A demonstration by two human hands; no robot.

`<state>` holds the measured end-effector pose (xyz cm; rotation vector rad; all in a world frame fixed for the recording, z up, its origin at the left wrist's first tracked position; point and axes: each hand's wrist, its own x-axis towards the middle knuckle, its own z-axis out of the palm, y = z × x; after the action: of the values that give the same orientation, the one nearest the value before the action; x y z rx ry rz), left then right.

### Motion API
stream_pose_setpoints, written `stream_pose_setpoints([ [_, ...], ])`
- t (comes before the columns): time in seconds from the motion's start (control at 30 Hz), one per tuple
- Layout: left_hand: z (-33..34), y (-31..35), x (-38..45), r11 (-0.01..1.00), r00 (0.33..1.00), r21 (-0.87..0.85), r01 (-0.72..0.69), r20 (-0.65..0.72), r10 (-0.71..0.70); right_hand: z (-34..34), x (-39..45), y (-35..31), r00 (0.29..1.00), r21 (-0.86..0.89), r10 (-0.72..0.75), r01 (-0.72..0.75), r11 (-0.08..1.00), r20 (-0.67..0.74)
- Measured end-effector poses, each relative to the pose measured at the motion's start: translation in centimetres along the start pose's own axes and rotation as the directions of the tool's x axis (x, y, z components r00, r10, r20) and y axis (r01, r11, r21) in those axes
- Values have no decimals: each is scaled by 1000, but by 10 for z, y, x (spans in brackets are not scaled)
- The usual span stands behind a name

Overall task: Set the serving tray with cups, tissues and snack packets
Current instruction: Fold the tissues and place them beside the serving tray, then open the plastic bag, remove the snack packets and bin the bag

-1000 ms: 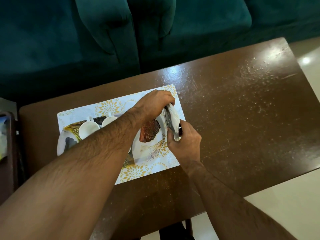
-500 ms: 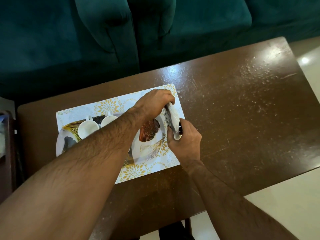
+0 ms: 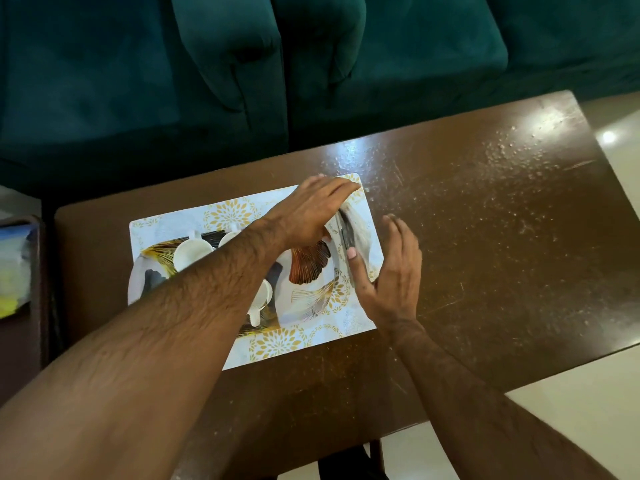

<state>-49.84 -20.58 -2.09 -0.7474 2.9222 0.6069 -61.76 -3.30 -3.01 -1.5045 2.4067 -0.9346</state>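
White cups (image 3: 192,255) sit on your tray (image 3: 277,344); both flat hands, left hand (image 3: 311,213) and right hand (image 3: 388,271), steady tissues (image 3: 349,233); no snack packets visible

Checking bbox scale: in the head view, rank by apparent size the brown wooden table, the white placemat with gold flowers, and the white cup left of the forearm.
1. Brown wooden table
2. White placemat with gold flowers, partly covered
3. White cup

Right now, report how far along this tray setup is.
Done: white cups already sit on the patterned tray. In hand: the left hand and right hand, fingers mostly straight, steady an upright stack of flat pieces at the tray's right end; what they are is unclear. Left: no tissues or snack packets are clearly visible on the tray.
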Motion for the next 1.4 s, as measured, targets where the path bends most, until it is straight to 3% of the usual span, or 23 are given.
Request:
stream_pose_setpoints([
  [0.3,-39,-26,-64,983,986,133,126,-127,-109,-11,21,-37,980,-151,-189,195,969,56],
  [0.67,-78,-96,-228,893,900,196,404,-257,-351,34,25,-169,872,-204,-401,463,863,282],
  [1.07,-66,-173,-431,696,684,105,711,-335,-648,153,-32,-340,720,-82,-537,628,774,439],
  [1.4,-27,-232,-519,479,433,-86,874,-311,-846,243,-82,-429,607,-28,-544,682,731,580],
])
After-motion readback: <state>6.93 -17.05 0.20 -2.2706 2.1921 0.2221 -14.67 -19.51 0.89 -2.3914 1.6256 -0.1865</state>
